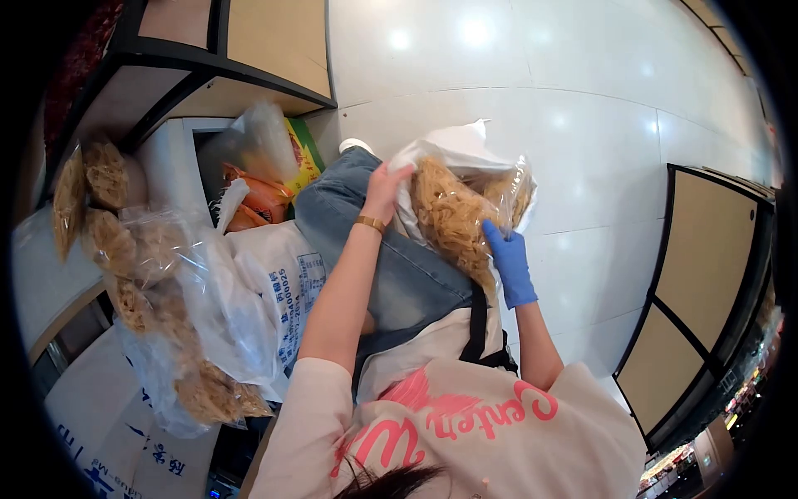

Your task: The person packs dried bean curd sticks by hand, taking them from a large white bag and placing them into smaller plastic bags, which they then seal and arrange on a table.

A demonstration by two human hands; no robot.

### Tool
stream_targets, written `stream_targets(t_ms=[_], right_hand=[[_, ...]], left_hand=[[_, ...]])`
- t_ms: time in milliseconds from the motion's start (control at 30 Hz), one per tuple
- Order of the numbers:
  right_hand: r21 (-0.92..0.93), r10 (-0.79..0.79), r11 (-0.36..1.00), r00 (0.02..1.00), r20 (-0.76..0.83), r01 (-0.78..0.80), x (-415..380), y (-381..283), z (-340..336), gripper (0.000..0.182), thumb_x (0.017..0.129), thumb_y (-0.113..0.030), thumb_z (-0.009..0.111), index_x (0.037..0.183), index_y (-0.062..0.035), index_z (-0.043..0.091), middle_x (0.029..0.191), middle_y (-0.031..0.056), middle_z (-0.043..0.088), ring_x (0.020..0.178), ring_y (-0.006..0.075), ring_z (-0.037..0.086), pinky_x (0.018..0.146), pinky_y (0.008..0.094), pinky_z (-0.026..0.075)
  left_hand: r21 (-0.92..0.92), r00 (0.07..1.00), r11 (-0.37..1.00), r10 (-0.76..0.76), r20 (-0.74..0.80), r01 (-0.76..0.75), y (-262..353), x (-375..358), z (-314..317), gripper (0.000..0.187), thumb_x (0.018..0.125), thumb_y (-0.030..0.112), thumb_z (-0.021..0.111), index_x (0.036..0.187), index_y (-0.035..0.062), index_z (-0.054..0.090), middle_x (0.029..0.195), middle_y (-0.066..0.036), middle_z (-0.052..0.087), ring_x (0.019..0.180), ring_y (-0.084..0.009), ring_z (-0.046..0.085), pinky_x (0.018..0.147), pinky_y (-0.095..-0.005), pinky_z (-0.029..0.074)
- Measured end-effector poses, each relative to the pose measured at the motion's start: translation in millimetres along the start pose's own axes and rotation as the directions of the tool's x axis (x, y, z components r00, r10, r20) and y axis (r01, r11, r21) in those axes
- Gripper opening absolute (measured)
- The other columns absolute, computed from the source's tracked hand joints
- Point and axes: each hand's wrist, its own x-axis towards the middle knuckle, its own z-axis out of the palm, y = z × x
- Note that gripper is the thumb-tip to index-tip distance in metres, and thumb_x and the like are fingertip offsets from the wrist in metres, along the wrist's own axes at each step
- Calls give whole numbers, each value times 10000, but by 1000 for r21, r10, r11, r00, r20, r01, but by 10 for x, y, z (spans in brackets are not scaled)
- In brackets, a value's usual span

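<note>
My bare left hand (pixel 389 193), with a band at its wrist, is closed on the rim of a white plastic sack (pixel 449 143). In my right hand (pixel 509 264), which wears a blue glove, the fingers grip the side of a clear bag of tan dried food pieces (pixel 453 212). That bag lies across the sack's open mouth, above my jeans-clad legs (pixel 391 258). Another clear bag (pixel 505 195) with similar tan contents is beside it, partly inside the sack. How deep the sack is cannot be seen.
Several clear bags of tan pieces (pixel 112 241) are heaped at the left beside a white printed sack (pixel 283 274). An open white box (pixel 170 162) holds orange and yellow-green packages. Cabinets (pixel 274 46) stand at upper left and right (pixel 706 241) on a tiled floor (pixel 582 166).
</note>
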Motion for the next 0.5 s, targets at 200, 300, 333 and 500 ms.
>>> stream_targets(t_ms=[200,300,333,500], right_hand=[[162,68,985,998,-10,-65,-88,-635,121,331,803,-341,667,763,-14,636,625,-51,488,557,54,405,513,217,334],[173,-38,985,997,68,26,94,-571,422,312,798,-346,672,670,-69,606,592,-70,484,531,35,419,476,209,328],[174,-47,984,996,70,34,159,-615,426,312,798,-346,672,670,-69,606,592,-70,484,531,35,419,476,209,328],[352,-68,935,959,276,-35,466,-540,567,283,809,-349,661,679,-106,599,577,-83,460,523,14,404,453,188,303]], left_hand=[[305,985,937,144,99,-167,135,-37,-200,366,745,-24,635,1101,28,561,979,-22,609,869,-110,563,769,-239,453],[353,965,915,116,236,-196,59,-182,-141,357,750,51,682,1082,23,555,981,-35,605,862,-110,559,766,-237,446],[353,963,913,124,238,-205,55,-209,-128,357,750,51,682,1082,23,555,981,-35,605,862,-110,559,766,-237,446],[373,999,928,20,-43,-3,107,-277,-180,348,799,147,669,1089,-9,555,998,-75,610,881,-113,565,762,-240,443]])
